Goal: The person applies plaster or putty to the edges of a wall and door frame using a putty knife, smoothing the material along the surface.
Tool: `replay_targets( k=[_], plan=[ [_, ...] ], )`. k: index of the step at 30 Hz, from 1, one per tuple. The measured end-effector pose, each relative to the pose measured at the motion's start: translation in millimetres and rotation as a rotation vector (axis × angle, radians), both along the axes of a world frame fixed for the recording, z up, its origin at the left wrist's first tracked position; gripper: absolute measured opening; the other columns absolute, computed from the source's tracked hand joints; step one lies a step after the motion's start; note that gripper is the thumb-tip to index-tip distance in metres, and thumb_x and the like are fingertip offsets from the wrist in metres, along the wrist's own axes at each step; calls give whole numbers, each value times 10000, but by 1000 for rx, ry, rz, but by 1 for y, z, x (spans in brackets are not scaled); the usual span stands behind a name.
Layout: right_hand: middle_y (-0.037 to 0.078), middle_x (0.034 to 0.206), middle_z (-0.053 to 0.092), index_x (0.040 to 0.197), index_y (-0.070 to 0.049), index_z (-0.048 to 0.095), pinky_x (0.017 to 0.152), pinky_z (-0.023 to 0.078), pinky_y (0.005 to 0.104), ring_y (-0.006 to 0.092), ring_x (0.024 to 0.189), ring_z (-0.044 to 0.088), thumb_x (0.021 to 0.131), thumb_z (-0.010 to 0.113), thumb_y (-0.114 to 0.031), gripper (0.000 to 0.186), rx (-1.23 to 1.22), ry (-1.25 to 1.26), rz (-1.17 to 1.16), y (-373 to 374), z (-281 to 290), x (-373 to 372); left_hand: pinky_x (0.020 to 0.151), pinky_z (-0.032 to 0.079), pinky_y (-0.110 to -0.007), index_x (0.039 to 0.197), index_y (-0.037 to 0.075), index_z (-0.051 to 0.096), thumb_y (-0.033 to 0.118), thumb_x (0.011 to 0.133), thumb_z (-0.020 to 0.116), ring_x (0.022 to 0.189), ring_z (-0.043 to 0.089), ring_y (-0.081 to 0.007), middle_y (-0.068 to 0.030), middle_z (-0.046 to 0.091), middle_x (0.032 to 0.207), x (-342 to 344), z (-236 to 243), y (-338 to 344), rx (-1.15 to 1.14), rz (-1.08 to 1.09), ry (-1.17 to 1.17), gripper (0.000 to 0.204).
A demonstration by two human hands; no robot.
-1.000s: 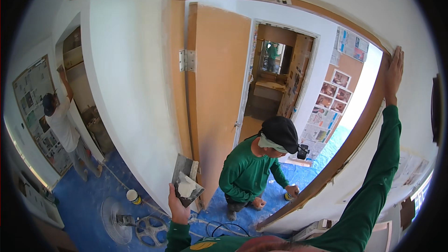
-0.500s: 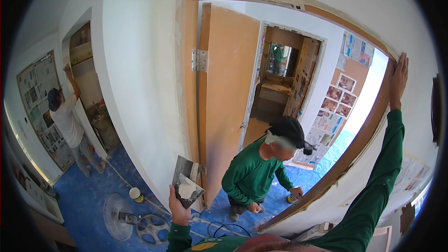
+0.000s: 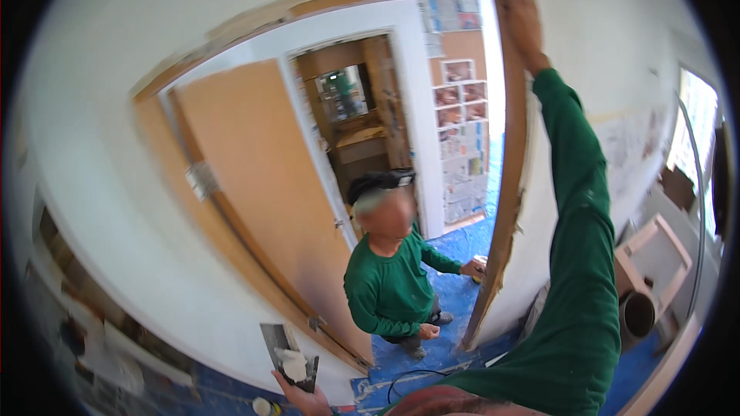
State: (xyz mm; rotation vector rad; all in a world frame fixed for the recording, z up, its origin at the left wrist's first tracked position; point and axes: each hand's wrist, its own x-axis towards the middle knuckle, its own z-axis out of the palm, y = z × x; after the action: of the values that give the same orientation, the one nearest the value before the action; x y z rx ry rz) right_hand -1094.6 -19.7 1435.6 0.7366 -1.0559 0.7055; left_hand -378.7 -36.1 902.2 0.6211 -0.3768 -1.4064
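Observation:
My right hand [image 3: 524,25] lies flat against the wall at the upper right corner of the wooden door frame [image 3: 505,208], its fingers stretched out and pressed to the edge. At the lower left, my left hand [image 3: 306,399] grips a flat, dark metal putty blade [image 3: 271,339]. A lump of white putty [image 3: 293,366] sits on the blade. The handle, if there is one, is hidden by my palm and fingers. Both hands are at the near side of the doorway, well apart.
A co-worker in a green shirt [image 3: 389,285] stands in the doorway, one hand by the frame's right post. The tan door [image 3: 262,169] stands open on its hinges [image 3: 202,181]. Blue sheeting [image 3: 455,300] covers the floor. Wooden frames [image 3: 655,262] lean at the right.
The view has swung right, so the doorway appears further left. My right hand stays at the frame corner. My left hand still holds the putty blade. The co-worker's head has turned.

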Motion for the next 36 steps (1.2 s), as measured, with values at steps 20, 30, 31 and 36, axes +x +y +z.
replay_targets(
  k=[20, 30, 31, 36],
  plan=[
    [256, 1412, 451, 1439, -177, 474, 1063, 375, 483, 413, 1288, 433, 887, 658, -154, 583, -134, -236, 126, 17, -75, 15, 1114, 384, -477, 1465, 22, 404, 397, 1050, 409, 1250, 537, -306, -145, 536, 1392, -99, 99, 16, -142, -163, -209, 559],
    [211, 1402, 486, 1410, -151, 517, 1037, 380, 473, 376, 1272, 448, 851, 682, -114, 584, -146, -247, 288, 27, -86, 15, 1107, 398, -420, 1446, 31, 450, 401, 1047, 422, 1241, 554, -289, -133, 564, 1371, -134, 99, 12, -120, -144, -203, 545],
    [212, 1404, 485, 1410, -148, 517, 1038, 380, 473, 375, 1275, 448, 850, 682, -110, 585, -146, -247, 300, 28, -86, 14, 1105, 400, -414, 1443, 32, 455, 405, 1048, 421, 1240, 556, -287, -134, 567, 1369, -138, 100, 12, -129, -131, -208, 545],
    [259, 1395, 473, 1416, -95, 489, 1039, 358, 476, 388, 1289, 435, 788, 638, -16, 650, -122, -225, 369, 33, -88, 16, 1090, 407, -415, 1447, 33, 451, 401, 1051, 412, 1243, 555, -289, -126, 560, 1379, -148, 110, 18, -250, -38, -567, 542]
  ],
)
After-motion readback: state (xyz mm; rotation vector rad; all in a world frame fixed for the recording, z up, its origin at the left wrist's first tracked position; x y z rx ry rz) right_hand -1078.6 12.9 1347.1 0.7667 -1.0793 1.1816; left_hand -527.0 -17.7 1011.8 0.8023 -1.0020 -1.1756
